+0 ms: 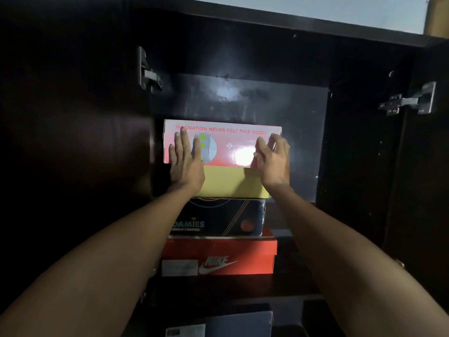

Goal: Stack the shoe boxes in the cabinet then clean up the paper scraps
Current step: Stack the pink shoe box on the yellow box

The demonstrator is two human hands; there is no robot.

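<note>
Pink-white box is seated atop yellow box, over dark box & red Nike box, inside cabinet; left hand is laid flat, fingers straight, on its front; right hand is curled round its right edge, prob. to square it up w/ the stack; paper scraps not seen.

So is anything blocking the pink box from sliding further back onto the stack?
Nothing visible. The pink box sits atop the yellow box, left hand flat against it, right hand at its corner; dark space behind.
</note>
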